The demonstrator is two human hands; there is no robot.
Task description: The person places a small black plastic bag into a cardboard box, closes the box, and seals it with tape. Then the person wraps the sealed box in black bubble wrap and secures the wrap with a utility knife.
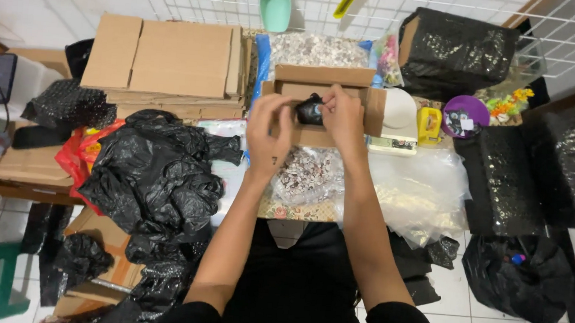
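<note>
STEP: packing, judged mid-way | left hand [269, 130] and right hand [342, 117] both pinching small black-wrapped bundle [309, 109] over open cardboard box [319, 89] at table's far edge | NEXT: probably lowering bundle inside, easing fingers apart

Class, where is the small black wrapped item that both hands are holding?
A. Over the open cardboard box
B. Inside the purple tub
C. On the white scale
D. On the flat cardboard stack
A: both hands hold the black item over the open box.
</note>
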